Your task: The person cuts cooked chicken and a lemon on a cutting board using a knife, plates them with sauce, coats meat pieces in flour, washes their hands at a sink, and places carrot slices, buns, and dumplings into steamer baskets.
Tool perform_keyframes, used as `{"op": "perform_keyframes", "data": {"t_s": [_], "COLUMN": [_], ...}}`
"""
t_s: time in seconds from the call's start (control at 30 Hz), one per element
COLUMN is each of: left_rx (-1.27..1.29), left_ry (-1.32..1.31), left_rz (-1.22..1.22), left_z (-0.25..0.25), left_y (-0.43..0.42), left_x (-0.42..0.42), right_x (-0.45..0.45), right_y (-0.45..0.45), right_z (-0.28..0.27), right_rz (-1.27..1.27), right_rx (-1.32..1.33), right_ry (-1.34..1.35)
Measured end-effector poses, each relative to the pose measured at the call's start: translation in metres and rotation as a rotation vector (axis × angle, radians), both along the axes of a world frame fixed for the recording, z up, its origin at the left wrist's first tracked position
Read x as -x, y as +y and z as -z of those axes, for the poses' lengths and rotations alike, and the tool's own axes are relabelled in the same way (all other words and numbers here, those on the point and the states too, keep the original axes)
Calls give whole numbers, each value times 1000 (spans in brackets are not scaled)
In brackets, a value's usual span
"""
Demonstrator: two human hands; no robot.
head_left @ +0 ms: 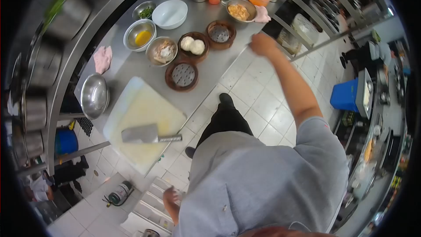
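My right hand [263, 44] is just off the table's edge, its fingers curled and nothing visible in them. The closest things to it are a pink cloth [262, 14] and a small round steamer basket [220, 34] with a perforated base. A second basket [194, 47] contains two white buns [192, 45]; a third basket [181, 75] shows only its perforated base. Low on my other side, away from the table, my left hand [170, 197] hangs with its fingers somewhat apart. A cleaver [144, 134] lies on the cutting board [136, 92].
Metal bowls hold a yellow liquid [142, 38], a pale mix [163, 52] and orange pieces [239, 12]. A white bowl [170, 14] and an empty steel bowl [94, 96] share the steel table [120, 63]. Shelving lines the left; other people stand farther off.
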State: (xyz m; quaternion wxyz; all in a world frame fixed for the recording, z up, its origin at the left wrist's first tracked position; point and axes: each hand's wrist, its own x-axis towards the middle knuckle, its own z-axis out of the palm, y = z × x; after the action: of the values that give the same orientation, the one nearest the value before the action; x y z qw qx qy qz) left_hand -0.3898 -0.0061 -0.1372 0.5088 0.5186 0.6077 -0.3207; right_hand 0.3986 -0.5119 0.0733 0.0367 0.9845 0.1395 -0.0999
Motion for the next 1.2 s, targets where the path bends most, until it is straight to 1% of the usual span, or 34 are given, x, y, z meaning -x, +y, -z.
{"op": "perform_keyframes", "data": {"t_s": [0.03,0.07,0.1,0.13,0.17,0.2,0.23,0.27,0.3,0.33,0.37,0.4,0.43,0.47,0.5,0.53,0.57,0.6,0.63,0.67,0.7,0.73,0.77,0.8,0.83,0.87,0.9,0.97,1.0,1.03,1.07,1.1,1.17,1.2], "left_rx": [96,174,235,262,256,212,126,23,-50,-62,-96,-142,-170,-177,-249,-271,-309,-451,-472,-631,-790,-801,-693,-638,-580,-525,-474,-631,-718,-806,-867,-931,-1054,-1022], "left_ry": [100,169,203,197,152,70,-109,-282,-302,-280,-399,-519,-624,-756,-1016,-1169,-1274,-1330,-1321,-1366,-1400,-1392,-1422,-1427,-1432,-1402,-1373,-1187,-1152,-1123,-1102,-1076,-1216,-1155], "left_rz": [77,179,292,417,554,692,766,847,991,729,694,700,671,690,697,669,731,897,887,1017,1151,1152,1297,1360,1421,1274,1132,926,948,970,1028,1079,1142,1214], "left_z": [-10,-20,-31,-49,-64,-87,-113,-141,-168,-219,-234,-247,-262,-253,-250,-248,-242,-224,-215,-209,-208,-214,-224,-229,-234,-237,-239,-244,-247,-249,-248,-245,-228,-206], "left_y": [-35,-63,-85,-102,-115,-125,-137,-149,-164,-188,-202,-217,-238,-252,-272,-295,-316,-332,-343,-351,-353,-347,-338,-327,-317,-301,-284,-254,-236,-220,-208,-194,-170,-160], "left_x": [-21,-49,-78,-118,-159,-206,-248,-292,-356,-420,-462,-503,-545,-576,-606,-636,-659,-674,-677,-681,-684,-683,-681,-676,-671,-668,-668,-669,-675,-688,-709,-732,-790,-817], "right_x": [-50,-104,-160,-193,-218,-229,-234,-227,-214,-198,-162,-124,-87,-42,-5,27,47,55,57,47,33,20,9,-2,-25,-29,-42,-59,-66,-72,-75,-72,-51,-45], "right_y": [-31,-60,-81,-96,-106,-112,-116,-121,-125,-129,-120,-110,-99,-81,-52,-40,-20,-2,9,4,-9,-26,-60,-95,-105,-108,-111,-98,-87,-71,-56,-41,-13,-5], "right_z": [-7,6,25,39,58,77,94,110,122,126,117,109,108,89,58,68,55,39,26,23,23,28,61,94,88,48,36,31,35,44,54,67,90,96], "right_rz": [129,209,237,134,42,-11,-63,-78,-65,-50,-34,0,0,-48,462,552,653,843,1048,1029,1062,1103,938,774,310,1000,877,573,579,186,-179,-289,-301,-300], "right_rx": [-14,-61,-61,-105,-187,-207,-224,-232,-321,-413,-453,-559,-754,-872,-996,-1360,-1587,-1811,-2022,-2014,-2016,-2022,-2108,-2177,-2429,-1900,-1720,-1565,-1567,-1258,-895,-865,-582,-573], "right_ry": [31,-7,24,-95,-177,-207,-233,-195,-304,-419,-428,-358,-158,21,649,810,983,1135,1284,1307,1322,1330,1339,1349,1659,898,722,558,545,194,-132,-122,-278,-290]}}
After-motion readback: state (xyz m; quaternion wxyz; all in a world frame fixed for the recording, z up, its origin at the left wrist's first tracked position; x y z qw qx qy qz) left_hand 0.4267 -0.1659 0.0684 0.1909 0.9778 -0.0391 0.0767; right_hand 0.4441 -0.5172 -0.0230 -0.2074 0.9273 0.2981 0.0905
